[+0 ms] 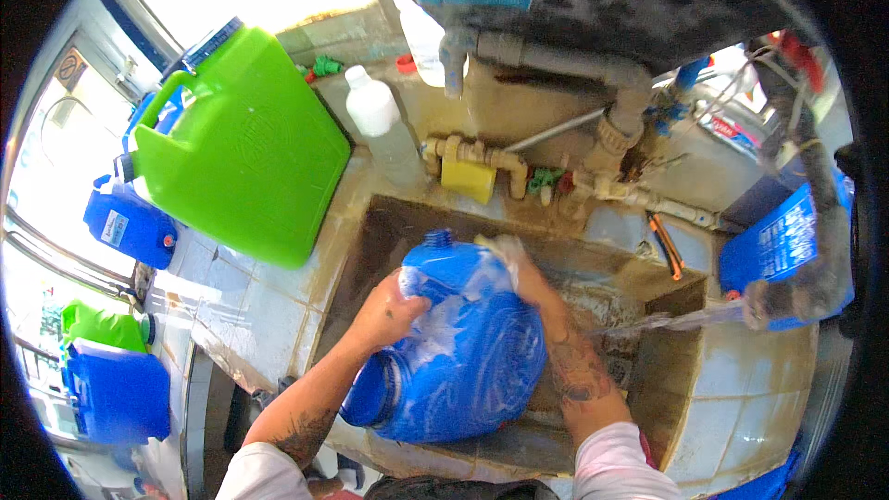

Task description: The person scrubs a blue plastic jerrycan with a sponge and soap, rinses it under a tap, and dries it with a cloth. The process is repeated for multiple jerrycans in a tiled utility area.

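A blue plastic water jug lies tilted over the tiled sink basin, streaked with white suds. Its wide capped mouth points toward me at lower left, and a small threaded spout sticks up at the far end. My left hand is closed around the jug's handle, with foam by the fingers. At the jug's far right edge, my right hand presses a sudsy, yellowish scrubbing pad against the plastic; motion blur hides its exact shape.
Water runs from a pipe at right into the basin. A green jug and a white bottle stand on the left ledge. Behind are plumbing pipes, a yellow sponge, an orange-black cutter and a blue container.
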The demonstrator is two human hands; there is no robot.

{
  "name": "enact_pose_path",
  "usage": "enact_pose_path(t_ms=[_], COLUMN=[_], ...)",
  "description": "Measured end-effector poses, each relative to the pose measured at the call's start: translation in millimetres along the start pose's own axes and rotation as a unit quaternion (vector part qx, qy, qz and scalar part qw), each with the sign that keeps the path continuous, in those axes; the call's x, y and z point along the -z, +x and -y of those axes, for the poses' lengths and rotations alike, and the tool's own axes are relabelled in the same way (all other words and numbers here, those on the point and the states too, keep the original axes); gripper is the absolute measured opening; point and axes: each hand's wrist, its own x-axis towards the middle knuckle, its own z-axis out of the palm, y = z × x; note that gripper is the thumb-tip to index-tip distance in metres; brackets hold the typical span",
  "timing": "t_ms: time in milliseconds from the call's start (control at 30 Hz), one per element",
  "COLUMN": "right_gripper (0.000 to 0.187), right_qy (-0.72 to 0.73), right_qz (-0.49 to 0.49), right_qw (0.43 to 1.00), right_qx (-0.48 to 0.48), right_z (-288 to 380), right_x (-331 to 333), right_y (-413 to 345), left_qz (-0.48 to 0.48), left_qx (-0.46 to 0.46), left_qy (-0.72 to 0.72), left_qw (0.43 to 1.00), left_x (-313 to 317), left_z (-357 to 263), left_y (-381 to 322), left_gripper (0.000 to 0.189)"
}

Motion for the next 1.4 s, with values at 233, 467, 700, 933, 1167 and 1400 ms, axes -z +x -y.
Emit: enact_pose_path(t_ms=[233,467,700,933,1167,1400], right_gripper=[0.034,0.025,0.036,0.029,0.032,0.044], right_qy=[-0.013,-0.159,-0.061,0.262,-0.112,-0.165], right_qz=[-0.231,-0.116,-0.148,0.134,-0.130,-0.127], right_qw=[0.973,0.967,0.987,0.956,0.983,0.977], right_qx=[-0.004,0.164,-0.026,0.013,-0.071,-0.040], right_z=[42,138,48,132,149,212], right_x=[14,60,84,120,75,82], right_y=[1,23,-47,-3,-135,-110], left_qz=[0.006,-0.057,-0.014,0.113,-0.002,-0.040], left_qx=[-0.058,-0.147,-0.190,-0.203,-0.287,-0.209], left_qy=[0.039,0.076,0.116,0.159,0.098,0.129], left_qw=[0.998,0.985,0.975,0.960,0.953,0.969], left_x=[-15,-57,-45,-27,10,-19], left_z=[-11,-34,-43,-38,60,32], left_y=[19,18,-9,-29,-34,-72], left_gripper=[0.048,0.048,0.052,0.042,0.034,0.030])
